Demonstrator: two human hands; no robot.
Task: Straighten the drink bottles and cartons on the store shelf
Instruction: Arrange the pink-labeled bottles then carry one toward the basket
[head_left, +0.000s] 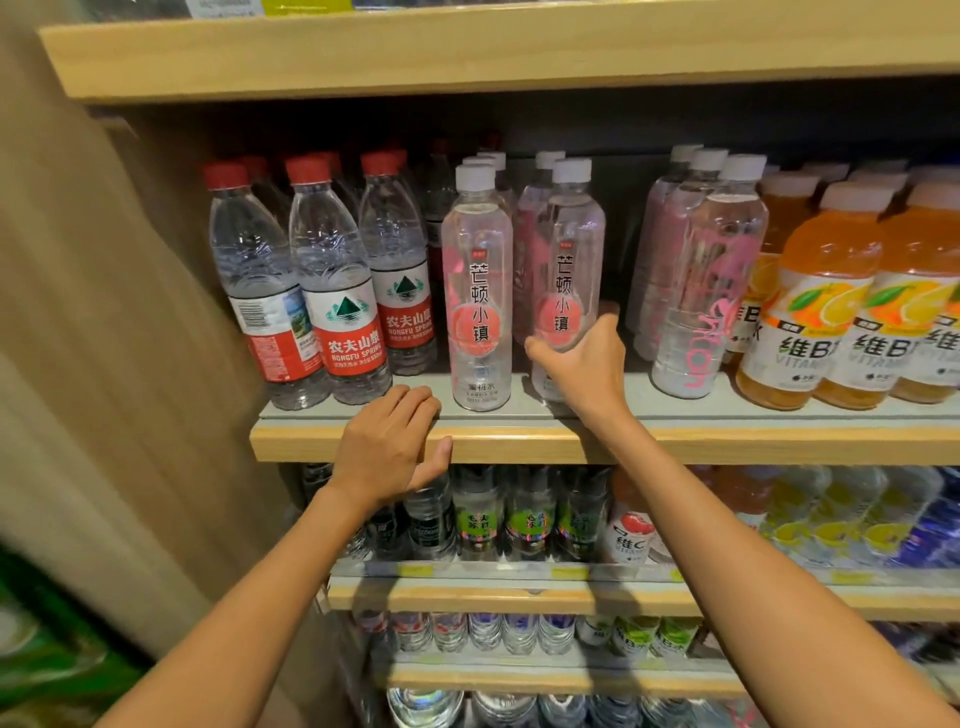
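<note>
On the middle shelf (675, 441) stand rows of drink bottles. My right hand (582, 364) grips the lower part of a clear pink-labelled bottle with a white cap (569, 244), thumb on its front. A matching bottle (480, 291) stands upright just left of it. My left hand (389, 447) rests on the shelf's wooden front edge, fingers over the lip, holding no bottle. Red-capped water bottles (332, 291) fill the left end, leaning slightly left. To the right a clear bottle with pink lettering (711, 291) tilts, its label turned sideways.
Orange vitamin drink bottles (826, 312) crowd the right end. A wooden shelf (467, 52) hangs close above the caps. Lower shelves hold small green-labelled bottles (524, 519) and more water. A wooden side panel (130, 312) bounds the left.
</note>
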